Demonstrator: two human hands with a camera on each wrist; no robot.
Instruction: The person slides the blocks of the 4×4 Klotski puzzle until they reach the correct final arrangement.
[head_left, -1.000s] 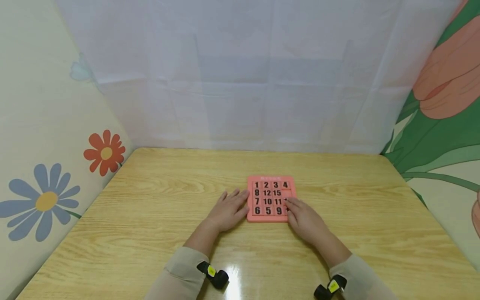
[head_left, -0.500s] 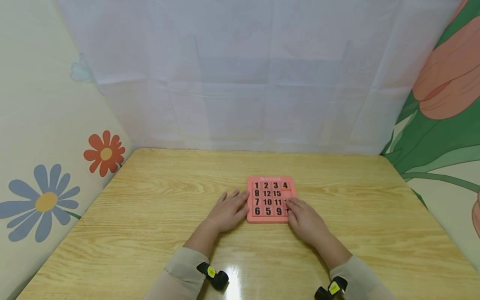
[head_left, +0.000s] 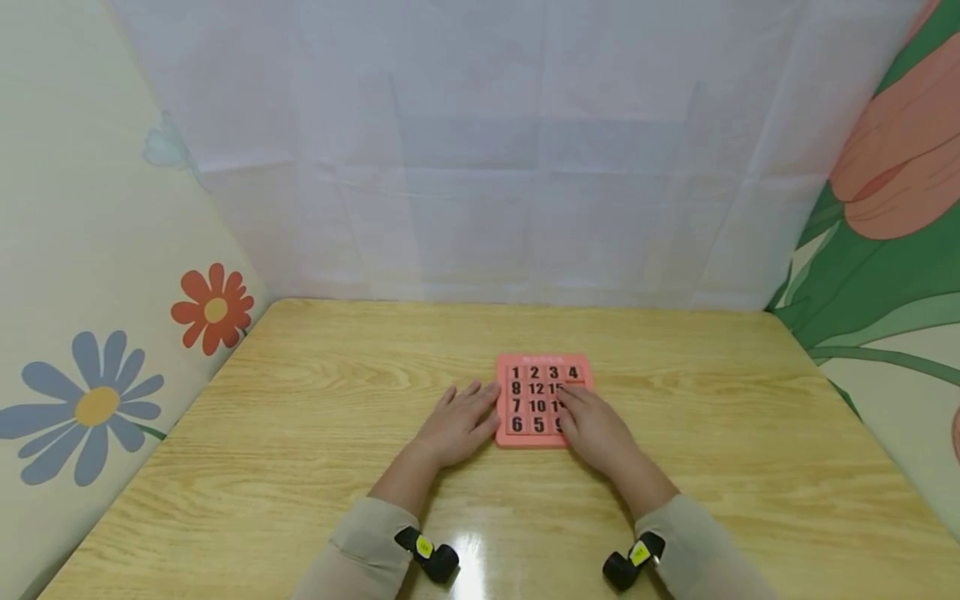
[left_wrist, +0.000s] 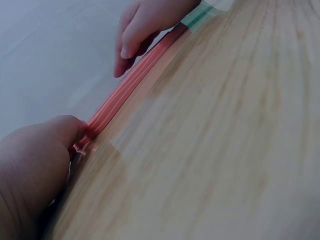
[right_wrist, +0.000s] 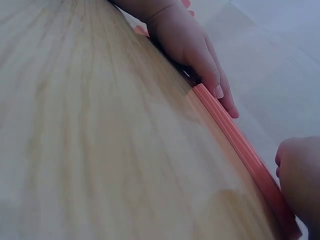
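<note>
A pink sliding number puzzle (head_left: pixel 543 360) lies flat on the wooden table, its tiles marked with black numerals. My left hand (head_left: pixel 456 427) rests at its left edge with relaxed fingers; in the left wrist view the thumb touches the puzzle's side (left_wrist: pixel 125 92). Over the puzzle's right part is my right hand (head_left: pixel 600 429), its fingertips on the tiles around 15 and 11. That hand hides the lower right tiles. In the right wrist view, the right hand (right_wrist: pixel 305 175) is above the puzzle's near edge (right_wrist: pixel 240 142), loosely bent.
The wooden tabletop (head_left: pixel 337 358) extends around the puzzle on all sides. A white cloth (head_left: pixel 480 208) hangs behind it. Flower-printed walls (head_left: pixel 60 250) stand left and right. Each sleeved wrist wears a small black camera (head_left: pixel 437 562).
My right hand has shifted left across the puzzle, from the right-hand column to partly over the 15, 11 and 9 tiles. The left hand stays at the left edge.
</note>
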